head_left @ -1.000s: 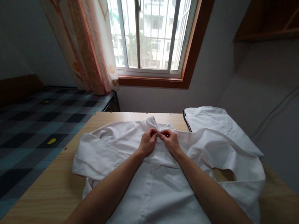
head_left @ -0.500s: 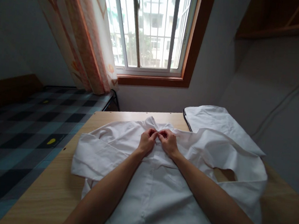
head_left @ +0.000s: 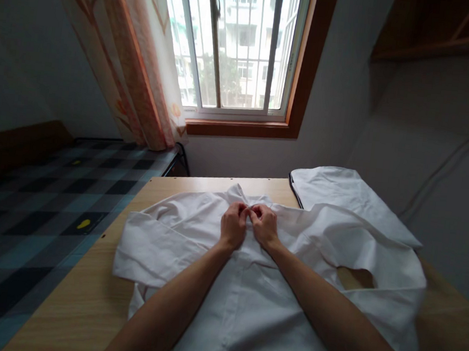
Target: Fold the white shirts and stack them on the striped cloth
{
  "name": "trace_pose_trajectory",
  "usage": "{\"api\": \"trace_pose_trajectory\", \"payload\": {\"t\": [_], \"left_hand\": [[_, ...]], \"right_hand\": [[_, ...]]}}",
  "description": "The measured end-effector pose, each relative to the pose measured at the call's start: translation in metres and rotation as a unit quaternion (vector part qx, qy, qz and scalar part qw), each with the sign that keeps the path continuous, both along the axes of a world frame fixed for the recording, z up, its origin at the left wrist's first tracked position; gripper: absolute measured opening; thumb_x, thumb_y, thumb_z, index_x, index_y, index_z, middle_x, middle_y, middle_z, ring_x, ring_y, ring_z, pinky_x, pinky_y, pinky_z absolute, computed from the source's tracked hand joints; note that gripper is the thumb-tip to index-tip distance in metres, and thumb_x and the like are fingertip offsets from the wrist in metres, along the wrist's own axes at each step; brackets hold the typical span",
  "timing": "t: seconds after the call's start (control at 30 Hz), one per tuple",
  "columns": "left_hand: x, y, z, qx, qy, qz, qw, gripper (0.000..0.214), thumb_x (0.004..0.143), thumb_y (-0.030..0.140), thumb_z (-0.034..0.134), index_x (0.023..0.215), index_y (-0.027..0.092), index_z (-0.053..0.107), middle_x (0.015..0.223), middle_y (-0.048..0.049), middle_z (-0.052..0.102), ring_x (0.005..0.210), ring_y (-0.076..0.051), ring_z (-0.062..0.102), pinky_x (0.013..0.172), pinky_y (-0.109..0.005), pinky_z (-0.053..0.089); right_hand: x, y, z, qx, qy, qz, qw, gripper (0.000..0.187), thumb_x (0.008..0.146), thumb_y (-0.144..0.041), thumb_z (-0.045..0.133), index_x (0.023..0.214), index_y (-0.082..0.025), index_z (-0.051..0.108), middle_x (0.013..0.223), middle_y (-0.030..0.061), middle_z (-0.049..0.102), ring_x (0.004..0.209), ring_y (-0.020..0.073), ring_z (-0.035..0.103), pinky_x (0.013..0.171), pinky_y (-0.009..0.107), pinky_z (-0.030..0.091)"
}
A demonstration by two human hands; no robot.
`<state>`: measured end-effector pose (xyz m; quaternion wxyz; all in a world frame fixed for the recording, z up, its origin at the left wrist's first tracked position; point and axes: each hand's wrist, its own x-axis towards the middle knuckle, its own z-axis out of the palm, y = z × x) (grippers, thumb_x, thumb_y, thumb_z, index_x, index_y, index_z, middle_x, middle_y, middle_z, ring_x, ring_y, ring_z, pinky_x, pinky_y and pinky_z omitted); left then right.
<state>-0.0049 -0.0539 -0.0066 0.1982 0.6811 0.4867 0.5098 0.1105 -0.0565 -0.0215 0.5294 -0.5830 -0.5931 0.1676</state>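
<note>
A white button-up shirt [head_left: 255, 300] lies spread on its back on the wooden table [head_left: 66, 303], collar end away from me and sleeves out to both sides. Just below the collar, my left hand [head_left: 233, 223] pinches the front edge of the shirt. Close against it, fingertips almost touching, my right hand [head_left: 263, 223] pinches the same spot. Whatever small part sits between the fingertips is hidden by them. A line of buttons runs down the shirt's middle between my forearms.
A folded white cloth item [head_left: 349, 196] with a dark edge lies at the table's far right. Left of the table stands a bed [head_left: 35, 233] with a checked cover. Beyond are a window [head_left: 239, 47] and a patterned curtain [head_left: 133, 64]. A wooden shelf [head_left: 445, 41] hangs upper right.
Both hands stay at the collar, pinching the shirt. My left hand has turned slightly, its wrist shifting a little to the right. The view has moved very slightly.
</note>
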Motion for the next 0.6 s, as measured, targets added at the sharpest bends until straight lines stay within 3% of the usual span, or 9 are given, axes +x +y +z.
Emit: {"api": "trace_pose_trajectory", "payload": {"t": [0.33,0.47,0.6], "left_hand": [[-0.002,0.002,0.001,-0.047,-0.092,-0.099,0.990,0.017,0.085,0.025,0.053,0.083,0.016,0.067,0.072,-0.0033,0.067,0.065,-0.014,0.058,0.062,-0.024,0.044],[-0.002,0.004,-0.002,-0.069,-0.136,-0.091,0.984,0.015,0.080,0.023,0.056,0.092,0.016,0.061,0.067,0.0002,0.063,0.059,-0.013,0.055,0.057,-0.022,0.042],[-0.004,0.004,-0.001,-0.065,-0.098,-0.088,0.989,0.006,0.077,0.022,0.058,0.080,0.017,0.060,0.069,0.0002,0.063,0.064,-0.012,0.057,0.062,-0.022,0.043]], "right_hand": [[0.013,0.015,-0.014,-0.016,0.140,0.122,0.983,0.024,0.077,-0.041,0.055,0.077,-0.019,0.063,0.075,0.0038,0.065,0.068,0.0179,0.056,0.067,0.029,0.045],[0.014,0.016,-0.014,-0.014,0.142,0.149,0.979,0.026,0.079,-0.042,0.053,0.077,-0.018,0.064,0.075,0.0047,0.066,0.070,0.0181,0.057,0.068,0.029,0.045],[0.015,0.013,-0.012,-0.020,0.102,0.137,0.985,0.028,0.078,-0.044,0.056,0.079,-0.018,0.066,0.078,0.0050,0.068,0.073,0.0189,0.059,0.070,0.030,0.045]]}}
